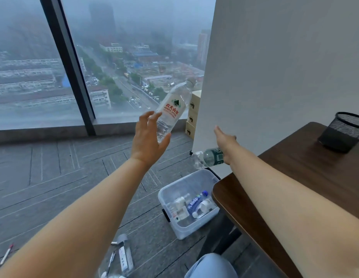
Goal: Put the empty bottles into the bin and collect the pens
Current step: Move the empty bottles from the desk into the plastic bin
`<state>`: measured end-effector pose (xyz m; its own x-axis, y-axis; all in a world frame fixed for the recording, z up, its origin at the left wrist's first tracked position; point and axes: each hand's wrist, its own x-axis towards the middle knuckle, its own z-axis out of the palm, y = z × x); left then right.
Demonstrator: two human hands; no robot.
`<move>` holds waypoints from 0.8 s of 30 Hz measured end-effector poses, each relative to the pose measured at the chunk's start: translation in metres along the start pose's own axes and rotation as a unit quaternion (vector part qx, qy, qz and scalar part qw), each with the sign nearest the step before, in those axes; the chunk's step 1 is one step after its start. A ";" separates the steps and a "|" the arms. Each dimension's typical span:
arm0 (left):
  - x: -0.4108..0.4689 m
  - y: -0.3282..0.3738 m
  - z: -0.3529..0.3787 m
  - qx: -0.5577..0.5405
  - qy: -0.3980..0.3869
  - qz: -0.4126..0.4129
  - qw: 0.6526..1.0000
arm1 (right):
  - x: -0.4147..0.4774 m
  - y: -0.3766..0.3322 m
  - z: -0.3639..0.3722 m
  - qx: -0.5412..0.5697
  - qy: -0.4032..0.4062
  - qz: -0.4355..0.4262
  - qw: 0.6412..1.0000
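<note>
Seated beside the dark wooden surface (295, 177), with grey carpet floor (54, 177) spreading to the window. Below and between the outstretched arms, on the floor against the surface's corner: the clear plastic bin (175, 223), already holding several bottles, room left on the near side. On the surface's far corner, a black mesh basket (344, 131), probably the place for pens later. Held high, well above and beyond the bin: the clear red-label bottle (170, 111), tilted with cap up and away, left hand (148, 137) loosely cupped around its lower end, fingers spread, thumb on the near side, more a light cradle than a firm grip. Lower and nearer the bin: the green-label bottle (209, 157), lying sideways, base toward the bin, right hand (224, 141) closed over its cap end, though the fingers themselves hidden behind the wrist. To do this well: bring both bottles down and back until directly over the bin's open mouth before letting go; release low rather than tossing, since light empty plastic tends to bounce off a rim or off bottles inside; drop the lower right one first, then the left. Scattered on the floor near the knees: pens (112, 259) and one more pen (7, 253) far left, still to gather afterward.
</note>
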<state>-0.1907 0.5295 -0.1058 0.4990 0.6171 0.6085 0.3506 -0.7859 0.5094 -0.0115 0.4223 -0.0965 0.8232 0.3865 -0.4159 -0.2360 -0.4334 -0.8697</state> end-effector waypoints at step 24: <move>-0.042 -0.035 0.105 0.106 -0.372 -0.119 0.914 | 0.008 0.025 0.003 -0.093 0.037 -0.229 0.968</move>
<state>-0.1409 0.5269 -0.2134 0.7618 0.6351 -0.1275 0.6262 -0.6716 0.3960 -0.0121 0.4167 -0.1228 0.8557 0.5168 0.0281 0.2543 -0.3725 -0.8925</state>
